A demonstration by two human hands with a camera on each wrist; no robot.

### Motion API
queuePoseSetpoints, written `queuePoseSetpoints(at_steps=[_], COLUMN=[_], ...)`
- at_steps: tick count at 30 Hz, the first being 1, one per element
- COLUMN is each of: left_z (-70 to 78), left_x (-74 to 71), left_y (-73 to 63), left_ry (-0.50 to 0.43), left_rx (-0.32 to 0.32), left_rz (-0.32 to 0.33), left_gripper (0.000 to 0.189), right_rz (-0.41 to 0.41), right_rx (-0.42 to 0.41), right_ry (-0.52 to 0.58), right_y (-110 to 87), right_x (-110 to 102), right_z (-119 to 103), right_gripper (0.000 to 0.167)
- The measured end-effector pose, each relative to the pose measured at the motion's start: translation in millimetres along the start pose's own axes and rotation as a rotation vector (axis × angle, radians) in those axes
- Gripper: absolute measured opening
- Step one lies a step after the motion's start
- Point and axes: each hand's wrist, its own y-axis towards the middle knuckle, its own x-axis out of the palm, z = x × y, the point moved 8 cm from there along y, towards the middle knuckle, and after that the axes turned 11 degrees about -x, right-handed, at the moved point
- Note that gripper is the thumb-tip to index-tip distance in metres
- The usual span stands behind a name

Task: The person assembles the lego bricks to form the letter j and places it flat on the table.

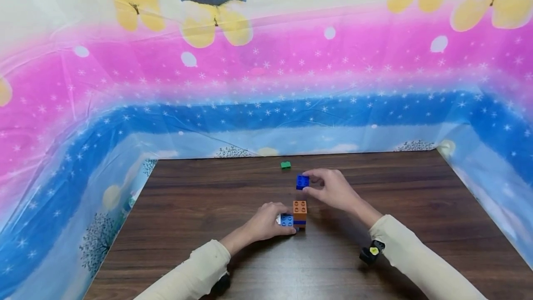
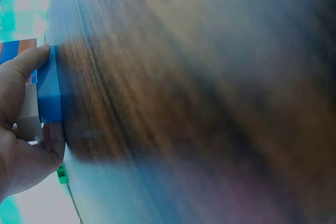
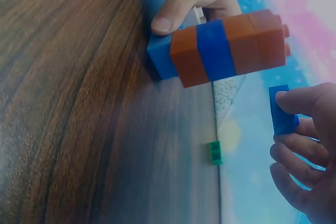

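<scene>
A built stack of toy building bricks stands on the table, with orange bricks [image 1: 300,207] above and below a dark blue layer [image 3: 216,50]. At its foot lies a light blue brick [image 2: 50,90], with a white brick [image 2: 30,111] on it beside the tower. My left hand [image 1: 266,222] grips this base from the left, thumb on the light blue brick's near side. My right hand [image 1: 335,190] pinches a separate dark blue brick [image 1: 302,182] between thumb and fingers. That brick is held above the table, just beyond the orange top in the head view.
A small green brick [image 1: 285,165] lies near the back edge of the brown wooden table [image 1: 200,193]. Behind and at both sides hangs a printed cloth [image 1: 266,115] in pink and blue. A black wrist device [image 1: 370,251] hangs at the right sleeve.
</scene>
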Motion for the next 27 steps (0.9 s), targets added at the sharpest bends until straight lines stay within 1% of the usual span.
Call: queuePoseSetpoints(at_steps=[5, 11, 18, 24, 27], left_z=[-0.5, -0.7, 0.9, 0.8, 1.0], left_x=[0.5, 0.8, 0.0, -0.3, -0.1], left_y=[-0.1, -0.9, -1.2, -0.7, -0.4], left_ry=[0.005, -0.005, -0.007, -0.014, -0.017], left_rx=[-0.006, -0.003, 0.013, 0.0, 0.004], left_rz=[-0.002, 0.0, 0.004, -0.007, -0.008], left_gripper=[0.047, 0.047, 0.044, 0.045, 0.044], right_rz=[0.006, 0.008, -0.009, 0.01, 0.013], right_rx=[-0.019, -0.06, -0.072, -0.108, -0.123], right_ry=[0.013, -0.003, -0.018, -0.038, -0.049], right_y=[-4.5, -8.2, -16.0, -19.1, -20.6], right_x=[-4, -9, -13, -18, -19], right_z=[-11, -23, -36, -46, -49], right_gripper=[0.041, 0.041, 0.043, 0.042, 0.042])
